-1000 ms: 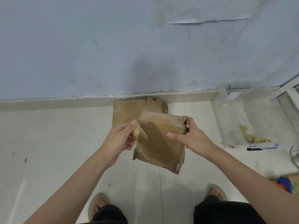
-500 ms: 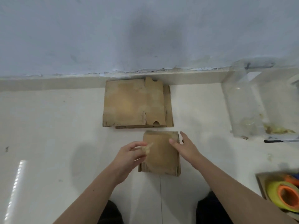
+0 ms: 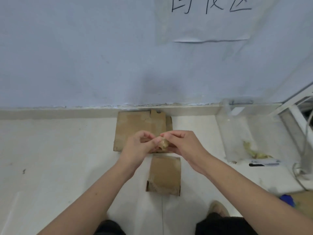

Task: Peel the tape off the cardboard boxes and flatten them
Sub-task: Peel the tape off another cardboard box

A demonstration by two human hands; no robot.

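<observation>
A small brown cardboard box (image 3: 165,175) lies flat on the pale floor in front of me, with no hand on it. Above it my left hand (image 3: 138,146) and my right hand (image 3: 183,143) meet and both pinch a crumpled wad of yellowish tape (image 3: 163,143) between their fingertips. Behind my hands a stack of flattened cardboard (image 3: 133,128) lies against the base of the blue-grey wall.
A clear plastic bin (image 3: 245,133) holding tape scraps stands at the right by the wall. A black marker (image 3: 264,164) lies in front of it. White cables (image 3: 303,170) and a blue object (image 3: 288,200) sit at the far right. My feet are below.
The box was in both hands a second ago, then set down on the floor. My right hand has let go of it and joined my left hand on the tape wad.
</observation>
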